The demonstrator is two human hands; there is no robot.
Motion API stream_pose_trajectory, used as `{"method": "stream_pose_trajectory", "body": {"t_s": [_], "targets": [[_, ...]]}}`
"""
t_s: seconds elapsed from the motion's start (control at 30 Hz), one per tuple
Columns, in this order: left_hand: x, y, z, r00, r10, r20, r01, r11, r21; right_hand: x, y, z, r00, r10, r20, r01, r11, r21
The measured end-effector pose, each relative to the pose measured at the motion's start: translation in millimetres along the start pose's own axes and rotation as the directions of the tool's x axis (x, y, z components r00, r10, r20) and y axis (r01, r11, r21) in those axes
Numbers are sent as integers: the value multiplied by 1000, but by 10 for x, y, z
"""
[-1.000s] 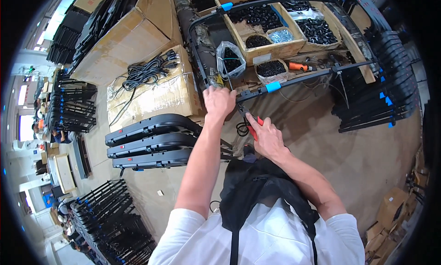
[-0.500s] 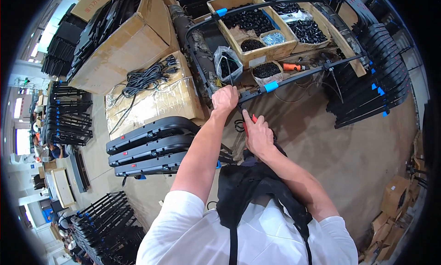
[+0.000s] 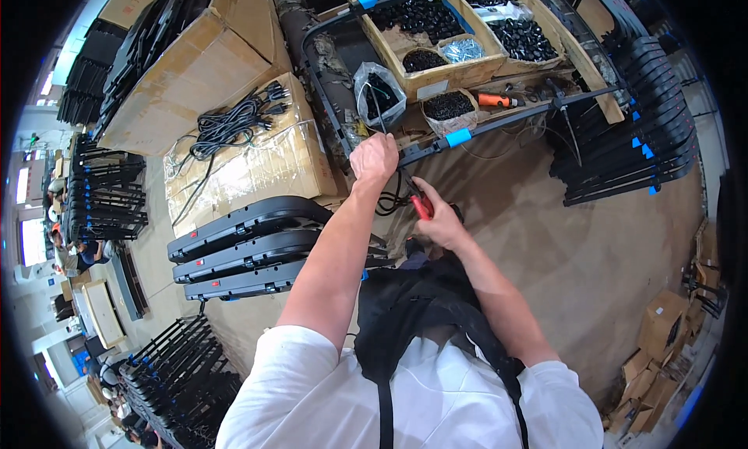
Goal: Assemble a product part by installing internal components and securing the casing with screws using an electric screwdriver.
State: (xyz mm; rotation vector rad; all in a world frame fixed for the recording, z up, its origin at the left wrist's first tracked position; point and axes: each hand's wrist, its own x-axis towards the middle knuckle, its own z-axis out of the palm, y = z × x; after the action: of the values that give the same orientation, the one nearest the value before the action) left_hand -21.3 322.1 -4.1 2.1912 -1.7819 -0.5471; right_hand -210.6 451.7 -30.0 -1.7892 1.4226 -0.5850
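My left hand point(image 3: 374, 158) is closed at the near left corner of a black tubular frame point(image 3: 421, 147). A thin dark strip point(image 3: 379, 106) rises out of its fingers, over a clear bag of small black parts point(image 3: 377, 95). Just below and to the right, my right hand point(image 3: 444, 223) grips red-handled pliers point(image 3: 421, 205). Their jaws point up toward the frame's corner, close under my left hand; whether they touch anything is hard to tell. A black cable point(image 3: 389, 203) hangs in loops beside the pliers. Blue tape point(image 3: 458, 137) wraps the frame's near bar.
Wooden bins point(image 3: 436, 80) of black parts and screws lie within the frame, near an orange-handled tool point(image 3: 495, 100). Left stand a carton point(image 3: 257, 169) with coiled power cords point(image 3: 226, 126) and stacked black housings point(image 3: 241, 250). More black frames point(image 3: 631, 153) lean at right.
My right hand has drawn its fingers in around the pliers, which now show more fully below the corner. The whole view has shifted slightly, and the looped cable is more visible.
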Motion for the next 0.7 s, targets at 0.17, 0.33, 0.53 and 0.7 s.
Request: {"method": "stream_pose_trajectory", "body": {"t_s": [0.17,0.33,0.53,0.7], "targets": [[-63,29,123,1000,14,0,-14,1000,15,61,546,134,841,5,541,-498,401,769],[-59,-59,74,999,16,-52,-17,1000,-6,248,-307,-479,784,422,456,-317,903,-290],[34,109,88,999,8,-35,-9,1000,-7,236,414,-567,791,437,429,-484,875,3],[18,-238,2,995,-48,-89,55,995,79,1286,730,178,838,471,276,-503,862,55]]}}
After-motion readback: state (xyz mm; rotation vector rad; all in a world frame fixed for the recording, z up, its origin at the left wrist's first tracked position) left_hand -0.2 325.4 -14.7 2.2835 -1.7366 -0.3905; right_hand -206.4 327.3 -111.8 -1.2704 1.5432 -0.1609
